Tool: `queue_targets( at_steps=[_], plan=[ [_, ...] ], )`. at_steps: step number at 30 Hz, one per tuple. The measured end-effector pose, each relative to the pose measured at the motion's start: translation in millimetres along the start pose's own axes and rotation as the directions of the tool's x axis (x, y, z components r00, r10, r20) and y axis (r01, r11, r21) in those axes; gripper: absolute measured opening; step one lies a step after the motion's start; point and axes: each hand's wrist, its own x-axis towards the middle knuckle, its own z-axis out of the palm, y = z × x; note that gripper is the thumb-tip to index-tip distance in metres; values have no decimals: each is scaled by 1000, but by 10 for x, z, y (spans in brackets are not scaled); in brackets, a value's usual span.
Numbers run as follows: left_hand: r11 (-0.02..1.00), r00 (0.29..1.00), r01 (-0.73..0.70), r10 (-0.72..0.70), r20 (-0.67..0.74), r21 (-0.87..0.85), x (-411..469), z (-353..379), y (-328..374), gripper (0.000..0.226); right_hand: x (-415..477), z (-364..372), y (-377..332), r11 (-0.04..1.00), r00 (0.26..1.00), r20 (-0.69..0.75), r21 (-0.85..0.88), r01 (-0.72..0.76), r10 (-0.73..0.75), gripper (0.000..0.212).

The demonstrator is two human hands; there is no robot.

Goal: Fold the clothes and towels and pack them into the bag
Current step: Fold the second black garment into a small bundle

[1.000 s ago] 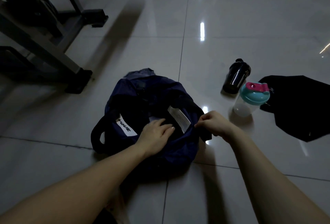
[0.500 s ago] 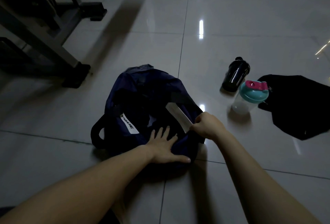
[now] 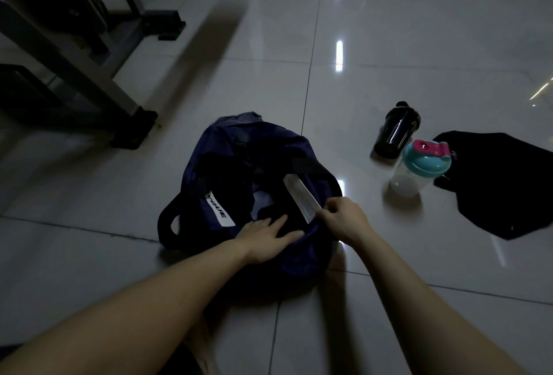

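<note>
Fingers (image 3: 284, 223) of the left hand (image 3: 263, 240) lie spread and flat, palm down, on dark folded cloth at the near lip of the navy bag (image 3: 248, 195), gripping nothing; half a second ago the same hand was splayed lower, over the bag's near outer edge, and a second ago it was curled deeper in the opening, so it has been patting and smoothing the contents rather than lifting anything. The right hand (image 3: 344, 219) is closed in a pinch on the bag's right rim, just beside the long white label (image 3: 300, 201), and has shifted only slightly along that rim across the second, holding the mouth open. The bag sits on the pale tiled floor (image 3: 389, 45) directly ahead, its black handle loop (image 3: 170, 222) at the left and a second white tag (image 3: 217, 210) with lettering inside the opening. What lies inside is too dark to tell piece by piece. To the right, well apart from the bag, a black garment (image 3: 502, 183) lies spread flat, apparently unfolded, with a teal-lidded shaker bottle (image 3: 419, 171) touching or just beside its edge and a black bottle (image 3: 395, 131) behind that. My judgement: one item is now settled in the bag, and the black garment remains to fold and pack. Grey gym equipment (image 3: 74, 54) stands at far left.
</note>
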Motion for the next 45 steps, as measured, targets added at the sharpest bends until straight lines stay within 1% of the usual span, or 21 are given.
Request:
queue_targets(
  at_steps=[2, 3, 5, 6, 8, 10, 12, 14, 16, 19, 21, 23, 26, 29, 32, 34, 36, 39, 41, 43, 45],
  plan=[
    [995, 999, 5, -1, 43, -100, -34, -35, -2, 112, -20, -19, 30, 1000, 1000, -22, 2, 19, -19, 30],
    [994, 998, -6, 14, 68, -111, -54, -39, -4, 116, -24, -30, 43, 1000, 999, -36, -4, 23, -23, 31],
    [998, 993, -51, 55, 100, -46, -95, -25, 3, 120, -23, -41, 56, 999, 998, -53, -23, 22, -23, 31],
    [998, 993, -66, 66, 93, -3, -116, -18, 21, 120, -16, -39, 55, 999, 998, -55, -33, 17, -19, 30],
    [997, 997, -76, 76, 6, 11, -128, -22, 85, 118, 18, -46, 42, 999, 999, -36, -41, -4, 3, 26],
    [995, 995, -71, 65, -81, -74, -96, -67, 153, 124, 68, -72, 14, 999, 1000, -2, -38, -10, 10, 25],
    [981, 997, -50, 39, -66, -186, -19, -109, 202, 137, 113, -98, -9, 1000, 1000, 20, -32, 1, 0, 26],
    [951, 999, -49, 48, -10, -304, 88, -107, 227, 141, 127, -103, -15, 1000, 1000, 15, -22, 9, -8, 25],
    [916, 997, -49, 70, 38, -397, 181, -64, 229, 130, 119, -86, -3, 1000, 1000, 6, -23, 2, -2, 25],
    [905, 988, -49, 106, 111, -422, 236, -13, 249, 100, 108, -98, -11, 999, 1000, -3, -45, -29, 29, 23],
    [898, 976, -63, 146, 160, -435, 215, -42, 263, 88, 108, -131, -43, 996, 999, -12, -78, -50, 50, 24],
    [920, 978, -104, 164, 130, -378, 166, -88, 251, 91, 120, -158, -126, 988, 998, -45, -147, -54, 48, 25],
    [985, 994, -107, 107, -3, -137, -2, -98, 217, 113, 187, -121, -322, 966, 990, -127, -257, 32, -67, 31],
    [997, 990, -81, 82, -116, 15, -121, 1, 153, 125, 253, -8, -477, 938, 983, -101, -328, 110, -150, 29],
    [995, 997, -67, 70, -41, 69, -204, 96, 113, 129, 285, 14, -420, 924, 990, -93, -376, 66, -108, 15],
    [994, 997, -71, 70, 14, 83, -276, 190, 118, 127, 262, 20, -322, 930, 991, -116, -367, 16, -63, 12],
    [991, 997, -74, 74, 0, 107, -322, 310, 138, 126, 205, 68, -239, 928, 988, -142, -373, -2, -55, 12],
    [985, 999, -51, 53, -8, 168, -323, 335, 152, 129, 71, 100, -166, 932, 990, -104, -360, 54, -97, 23],
    [979, 999, -52, 51, 9, 196, -320, 184, 160, 131, -30, 0, -141, 956, 989, -71, -274, 103, -127, 28],
    [981, 992, -68, 86, -89, 182, -337, -31, 208, 129, -112, -168, -101, 976, 983, -110, -178, 124, -145, 29],
    [984, 956, -74, 117, -270, 164, -373, -247, 324, 112, -181, -346, -20, 986, 977, -160, -116, 123, -141, 26]
  ],
)
